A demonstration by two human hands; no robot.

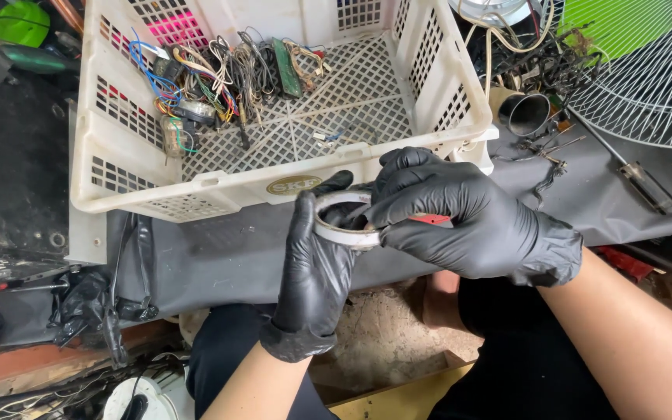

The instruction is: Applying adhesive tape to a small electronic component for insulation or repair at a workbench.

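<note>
Ring part [341, 225], white, pinched by left hand [314, 264]; right hand [460, 222] grips red-handled tool [429, 220] from 3 o'clock — tool may slip, gouging glove.

Blk gloves [460, 218], white crate [118, 155]

Both hands, left grip [314, 268] and right grip [460, 222], wear glossy black gloves cuffed at the wrist; forearms bare.

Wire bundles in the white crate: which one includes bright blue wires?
The bundle at the far left of the crate, beside its side wall. The bundles to its right show mostly black, white and beige wires.
</note>
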